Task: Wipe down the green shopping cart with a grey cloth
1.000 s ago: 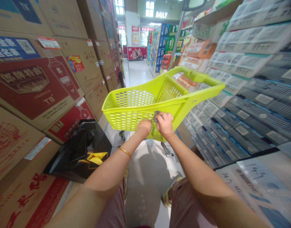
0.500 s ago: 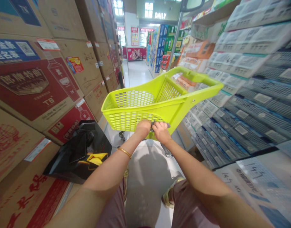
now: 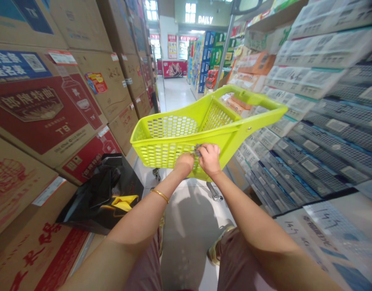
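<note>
A small, crumpled grey cloth-like piece (image 3: 198,150) shows between my two hands, in front of the side of a lime-green plastic shopping cart (image 3: 186,136). My right hand (image 3: 209,158) is closed on the grey piece, its fingers curled against the cart's side. Lower and just left of it, my left hand (image 3: 184,162) is also closed, its fingertips meeting the same piece. Most of the piece is covered by my fingers, so its exact kind is unclear. The cart's visible basket is bare, and its handle points right.
Stacked cardboard cartons (image 3: 46,105) line the left side. A black bag with a yellow patch (image 3: 104,194) rests beside them. On the right rise piles of wrapped packs (image 3: 313,133). A metal pole (image 3: 224,52) stands behind the cart, and tiled floor (image 3: 180,91) runs back along the aisle.
My right hand has lifted slightly and turned, with the grey piece bunching up at its fingertips. The left hand has barely shifted. The cart has moved slightly to the right.
</note>
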`<state>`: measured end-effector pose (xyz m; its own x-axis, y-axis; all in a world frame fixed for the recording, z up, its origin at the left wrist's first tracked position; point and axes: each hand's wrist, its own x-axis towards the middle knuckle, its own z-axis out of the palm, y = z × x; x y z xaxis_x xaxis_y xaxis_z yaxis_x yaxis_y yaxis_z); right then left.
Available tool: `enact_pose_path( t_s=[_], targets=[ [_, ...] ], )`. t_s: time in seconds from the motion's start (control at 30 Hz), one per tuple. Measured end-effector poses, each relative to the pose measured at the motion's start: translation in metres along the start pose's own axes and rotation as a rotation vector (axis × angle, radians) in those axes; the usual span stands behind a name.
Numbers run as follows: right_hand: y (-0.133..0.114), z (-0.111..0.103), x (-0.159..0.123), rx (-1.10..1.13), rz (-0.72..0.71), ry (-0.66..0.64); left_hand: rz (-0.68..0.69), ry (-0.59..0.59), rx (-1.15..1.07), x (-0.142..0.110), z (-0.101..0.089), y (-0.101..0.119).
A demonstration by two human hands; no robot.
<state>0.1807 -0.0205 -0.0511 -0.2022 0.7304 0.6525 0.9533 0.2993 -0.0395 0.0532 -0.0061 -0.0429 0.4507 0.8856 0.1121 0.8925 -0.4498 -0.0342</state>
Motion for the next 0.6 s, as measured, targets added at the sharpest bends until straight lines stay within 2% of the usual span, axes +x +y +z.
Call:
enact_pose_path(
  t_s=[0.07,0.13,0.27,0.5,0.6],
  targets=[
    [-0.001,-0.002,0.003,0.006,0.020,0.042,0.013,0.008,-0.003,0.000,0.002,-0.001],
    [-0.001,-0.001,0.001,-0.005,-0.016,0.032,0.019,0.004,-0.001,0.000,0.002,-0.002],
    [0.003,0.011,-0.012,-0.050,-0.141,-0.077,0.028,-0.016,-0.005,-0.002,0.000,-0.002],
    [0.005,0.026,-0.039,-0.067,-0.230,-0.278,-0.001,-0.027,-0.012,-0.002,-0.008,0.002],
    [0.005,0.029,-0.043,-0.049,-0.236,-0.300,-0.005,-0.023,-0.016,-0.002,-0.007,0.002]
  ],
)
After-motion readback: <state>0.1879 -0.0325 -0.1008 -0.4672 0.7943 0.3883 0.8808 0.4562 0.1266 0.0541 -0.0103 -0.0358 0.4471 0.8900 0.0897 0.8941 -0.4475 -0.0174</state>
